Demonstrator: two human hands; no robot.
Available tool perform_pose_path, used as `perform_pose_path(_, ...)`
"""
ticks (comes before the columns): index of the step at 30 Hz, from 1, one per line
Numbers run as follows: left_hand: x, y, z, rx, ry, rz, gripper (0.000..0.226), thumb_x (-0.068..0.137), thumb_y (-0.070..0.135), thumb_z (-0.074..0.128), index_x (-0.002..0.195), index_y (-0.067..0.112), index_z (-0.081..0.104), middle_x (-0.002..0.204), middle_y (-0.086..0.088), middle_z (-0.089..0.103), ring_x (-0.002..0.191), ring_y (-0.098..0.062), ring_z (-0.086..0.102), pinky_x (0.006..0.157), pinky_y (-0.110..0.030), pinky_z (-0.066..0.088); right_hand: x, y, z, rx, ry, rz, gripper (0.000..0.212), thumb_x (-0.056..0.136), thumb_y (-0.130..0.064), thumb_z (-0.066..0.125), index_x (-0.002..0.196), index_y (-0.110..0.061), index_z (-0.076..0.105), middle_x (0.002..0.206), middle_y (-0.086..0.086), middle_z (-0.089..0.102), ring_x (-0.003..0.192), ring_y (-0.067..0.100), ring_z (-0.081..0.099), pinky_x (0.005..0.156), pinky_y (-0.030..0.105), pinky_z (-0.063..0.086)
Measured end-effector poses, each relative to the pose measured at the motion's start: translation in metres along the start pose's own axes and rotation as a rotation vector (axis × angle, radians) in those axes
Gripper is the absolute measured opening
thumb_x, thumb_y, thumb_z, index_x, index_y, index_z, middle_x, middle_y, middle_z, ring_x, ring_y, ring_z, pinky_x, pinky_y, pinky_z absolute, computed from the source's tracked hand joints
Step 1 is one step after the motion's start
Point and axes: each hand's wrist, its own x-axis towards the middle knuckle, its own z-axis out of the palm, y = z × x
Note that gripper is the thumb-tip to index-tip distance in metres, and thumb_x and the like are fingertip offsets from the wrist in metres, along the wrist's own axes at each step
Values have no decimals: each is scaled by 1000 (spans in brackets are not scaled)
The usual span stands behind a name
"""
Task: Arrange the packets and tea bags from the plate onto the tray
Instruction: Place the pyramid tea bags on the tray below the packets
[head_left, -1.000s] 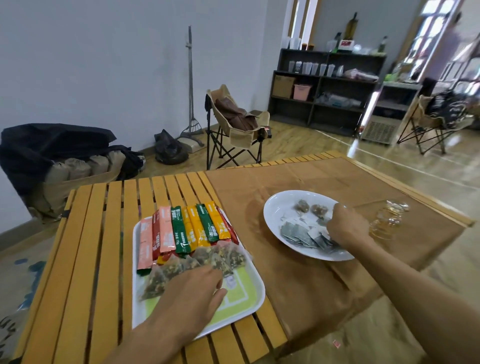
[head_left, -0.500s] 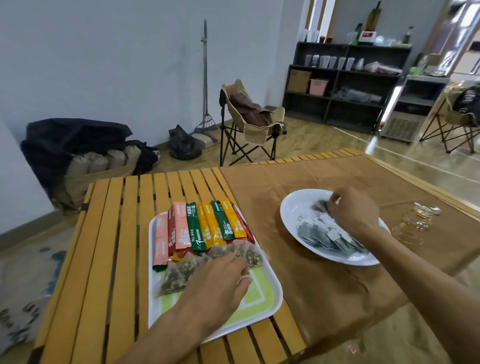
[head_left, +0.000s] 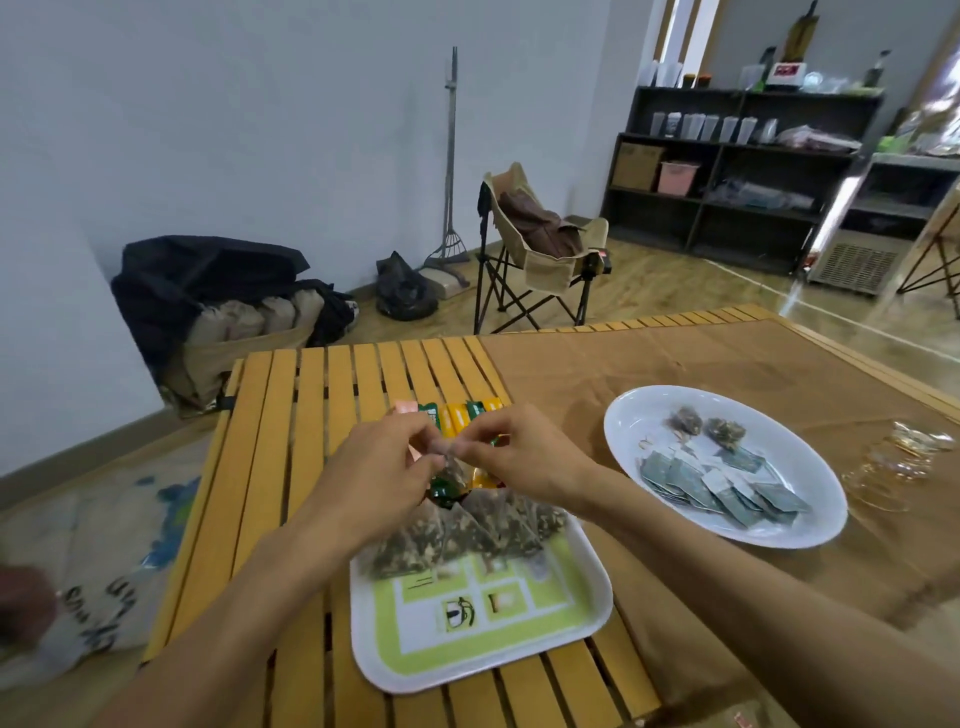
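A white tray (head_left: 587, 629) with a green printed centre lies on the slatted wooden table. It carries a row of coloured stick packets (head_left: 460, 415) at its far end and a row of pyramid tea bags (head_left: 467, 535) in front of them. My left hand (head_left: 379, 473) and my right hand (head_left: 524, 457) meet above the tray and both pinch one pyramid tea bag (head_left: 453, 470) by its top. To the right, a white plate (head_left: 639, 415) holds two loose pyramid tea bags (head_left: 685, 420) and several flat grey-green tea bags (head_left: 727, 486).
A brown cloth (head_left: 649, 364) covers the table's right half under the plate. A clear glass object (head_left: 898, 462) lies right of the plate. Behind the table stand a folding chair (head_left: 540, 249), a dark shelf unit (head_left: 737, 171) and dark bags (head_left: 208, 291) by the wall.
My right hand left the plate and came over the tray with a tea bag. My left hand rose from the tray's tea bags to meet it, and both now pinch the bag.
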Motion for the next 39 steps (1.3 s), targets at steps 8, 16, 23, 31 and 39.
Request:
perform_pose_path(8, -4, -27, -23, 7, -2, -160, 18, 87, 17, 67, 75, 29, 63, 77, 10, 65, 73, -3, 59, 60, -25, 46, 17, -3, 16, -59, 99, 38, 11, 94, -28, 65, 99, -22, 72, 74, -10, 63, 64, 10, 59, 58, 24, 47)
perform_pose_path(16, -2, -30, -21, 19, -123, -159, 22, 87, 5, 63, 77, 25, 65, 83, 8, 65, 76, -6, 60, 61, -25, 50, 15, 1, 10, -90, 147, 69, 12, 96, -24, 62, 94, -19, 73, 82, -6, 69, 63, 2, 59, 55, 15, 42)
perform_pose_path(23, -7, -36, -18, 162, -173, -128, 28, 86, -2, 56, 79, 24, 64, 91, 6, 63, 85, -11, 57, 60, -23, 47, 9, 1, 6, -95, 148, 65, 15, 96, -23, 61, 94, -15, 74, 83, -1, 71, 68, 6, 60, 57, 17, 48)
perform_pose_path(31, -13, -33, -27, 282, -263, -136, 26, 82, 0, 56, 73, 25, 58, 82, 7, 59, 79, -11, 54, 69, -39, 53, 8, 4, 6, -105, 144, 53, 15, 96, -23, 61, 94, -15, 73, 83, -2, 70, 68, 5, 60, 57, 16, 48)
perform_pose_path(39, -17, -35, -24, 296, -391, -148, 18, 87, 14, 61, 92, 31, 58, 91, 13, 53, 83, -7, 53, 68, -25, 50, 9, 8, 7, -130, 139, 37, 15, 96, -22, 61, 96, -14, 74, 85, -2, 69, 68, 4, 58, 54, 9, 45)
